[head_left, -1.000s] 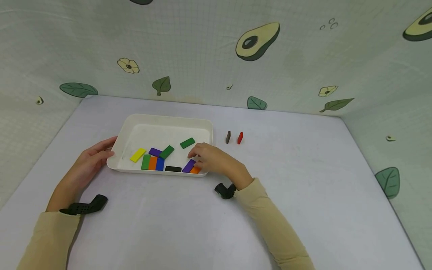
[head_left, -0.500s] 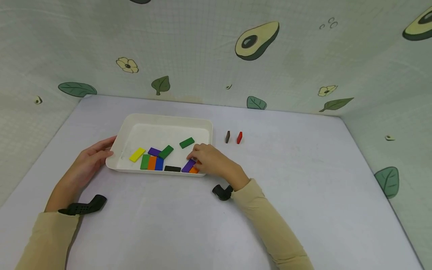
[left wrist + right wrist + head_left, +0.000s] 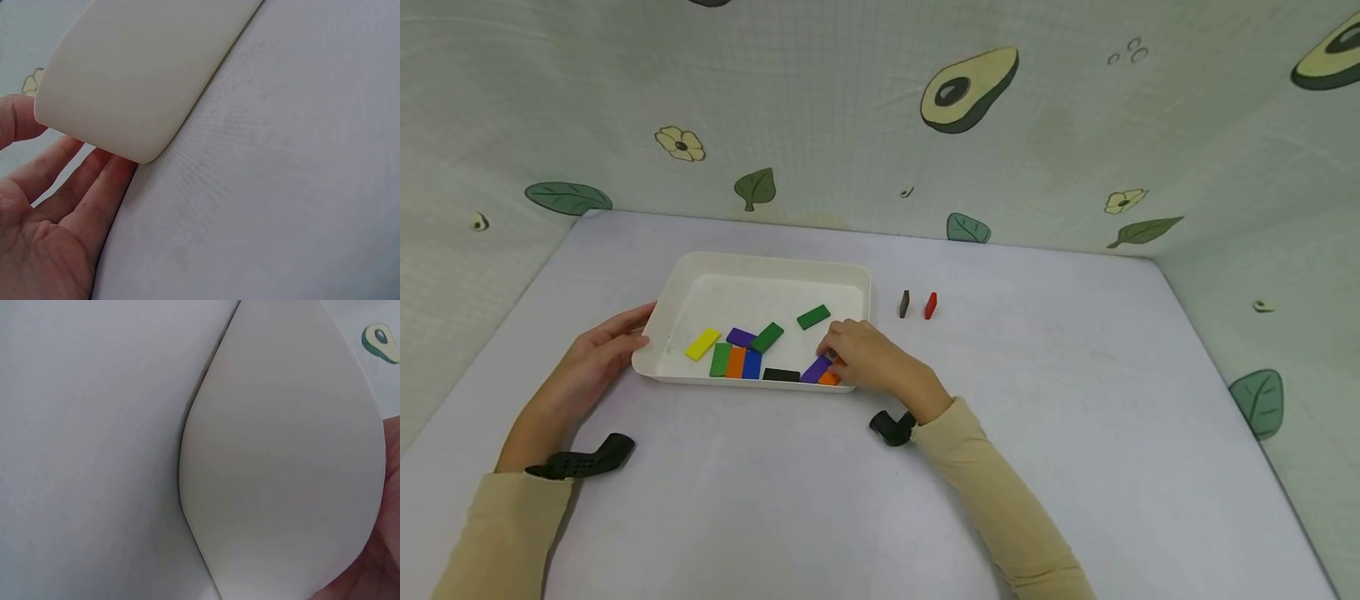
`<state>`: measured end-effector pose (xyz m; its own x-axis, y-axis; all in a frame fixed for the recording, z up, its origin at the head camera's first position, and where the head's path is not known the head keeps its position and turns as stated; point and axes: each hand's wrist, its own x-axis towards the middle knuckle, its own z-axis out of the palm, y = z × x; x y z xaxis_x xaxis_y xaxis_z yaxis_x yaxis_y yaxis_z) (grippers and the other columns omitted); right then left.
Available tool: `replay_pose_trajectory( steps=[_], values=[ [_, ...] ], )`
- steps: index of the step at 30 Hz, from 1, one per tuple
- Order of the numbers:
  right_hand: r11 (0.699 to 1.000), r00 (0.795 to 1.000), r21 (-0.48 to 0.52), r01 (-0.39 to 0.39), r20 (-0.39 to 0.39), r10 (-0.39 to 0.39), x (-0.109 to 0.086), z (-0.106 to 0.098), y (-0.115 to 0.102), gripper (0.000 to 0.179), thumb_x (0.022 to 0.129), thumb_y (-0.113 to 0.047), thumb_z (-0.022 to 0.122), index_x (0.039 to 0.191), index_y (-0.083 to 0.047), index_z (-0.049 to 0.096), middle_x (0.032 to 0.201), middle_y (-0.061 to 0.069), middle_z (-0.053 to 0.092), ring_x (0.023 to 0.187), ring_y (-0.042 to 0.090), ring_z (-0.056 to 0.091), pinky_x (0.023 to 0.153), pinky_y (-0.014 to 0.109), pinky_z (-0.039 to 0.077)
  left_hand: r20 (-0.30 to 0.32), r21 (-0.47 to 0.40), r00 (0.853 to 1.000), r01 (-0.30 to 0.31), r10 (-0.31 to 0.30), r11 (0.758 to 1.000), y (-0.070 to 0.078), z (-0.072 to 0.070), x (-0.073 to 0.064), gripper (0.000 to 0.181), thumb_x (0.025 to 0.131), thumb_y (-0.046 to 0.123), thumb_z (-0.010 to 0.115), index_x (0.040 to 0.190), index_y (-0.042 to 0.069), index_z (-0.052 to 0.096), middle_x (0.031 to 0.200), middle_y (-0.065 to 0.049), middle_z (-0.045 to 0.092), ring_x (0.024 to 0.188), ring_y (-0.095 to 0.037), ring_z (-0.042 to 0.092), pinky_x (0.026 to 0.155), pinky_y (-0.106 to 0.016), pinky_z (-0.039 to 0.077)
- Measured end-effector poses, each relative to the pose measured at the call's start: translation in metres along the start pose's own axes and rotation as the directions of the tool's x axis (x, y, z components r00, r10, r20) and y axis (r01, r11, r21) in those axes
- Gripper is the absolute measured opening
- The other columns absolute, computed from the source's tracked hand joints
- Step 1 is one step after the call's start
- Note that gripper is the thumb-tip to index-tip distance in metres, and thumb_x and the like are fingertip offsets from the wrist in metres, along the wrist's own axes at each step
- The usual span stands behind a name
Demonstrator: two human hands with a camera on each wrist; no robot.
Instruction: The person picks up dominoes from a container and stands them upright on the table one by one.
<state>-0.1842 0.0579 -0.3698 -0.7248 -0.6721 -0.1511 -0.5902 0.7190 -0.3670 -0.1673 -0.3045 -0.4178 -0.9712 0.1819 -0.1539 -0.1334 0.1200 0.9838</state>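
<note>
In the head view, my left hand [image 3: 587, 362] holds the left end of a white tray [image 3: 677, 292], thumb over the rim. The left wrist view shows that hand's fingers [image 3: 94, 194] along the tray's outer end wall. At the front right corner, my right hand [image 3: 868, 358] pinches an orange domino block [image 3: 829, 378], its fingers partly covering it. A purple block [image 3: 815, 369] lies right beside that one. The right wrist view has the tray wall [image 3: 281, 450] hiding most of the right hand [image 3: 382, 537].
Inside the tray, a black block [image 3: 781, 375] lies along the front wall. Left of it are green [image 3: 719, 360], orange [image 3: 736, 362] and blue [image 3: 752, 364] blocks side by side, and a yellow block [image 3: 703, 344]. Brown [image 3: 905, 304] and red [image 3: 931, 306] blocks stand upright on the table.
My right hand has shifted slightly left and now shows a little more of the orange block between its fingers. My left hand stays at the tray's left end.
</note>
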Motion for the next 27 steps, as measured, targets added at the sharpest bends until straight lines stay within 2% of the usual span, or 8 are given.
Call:
replay_pose_trajectory(
  steps=[7,19,27],
  values=[
    [1.0,1.0,0.027,-0.001,-0.017,0.002,-0.0011,-0.0018,-0.0007,0.021,0.088,-0.009,0.058,0.107,-0.008,0.064,0.096,0.002,0.058,0.094,0.016,0.049,0.091,0.03,0.038,0.003,-0.007,1.0,-0.003,0.003,1.0,0.0012,-0.0006,-0.0004,0.053,0.097,0.019,0.048,0.147,0.014,0.029,0.139,0.009,0.037,0.109,0.011,0.046,0.084,-0.004,0.041],
    [0.999,1.0,0.032,0.014,-0.026,-0.013,-0.0018,-0.0008,0.001,0.017,0.087,-0.01,0.059,0.104,-0.009,0.062,0.094,0.0,0.058,0.092,0.016,0.049,0.09,0.03,0.038,0.001,-0.026,1.0,-0.012,0.012,1.0,-0.0005,-0.0007,-0.0001,0.053,0.097,0.018,0.049,0.146,0.012,0.031,0.133,0.015,0.041,0.11,0.009,0.047,0.084,-0.004,0.042],
    [0.999,1.0,0.04,-0.005,-0.008,0.006,0.0003,-0.0004,0.0015,0.012,0.088,-0.01,0.057,0.099,-0.01,0.062,0.095,0.0,0.06,0.09,0.015,0.05,0.089,0.03,0.038,0.015,-0.059,1.0,-0.026,0.027,0.998,-0.0013,-0.0014,0.0007,0.051,0.096,0.016,0.05,0.145,0.014,0.034,0.129,0.017,0.044,0.109,0.009,0.048,0.083,-0.005,0.042]
  ],
)
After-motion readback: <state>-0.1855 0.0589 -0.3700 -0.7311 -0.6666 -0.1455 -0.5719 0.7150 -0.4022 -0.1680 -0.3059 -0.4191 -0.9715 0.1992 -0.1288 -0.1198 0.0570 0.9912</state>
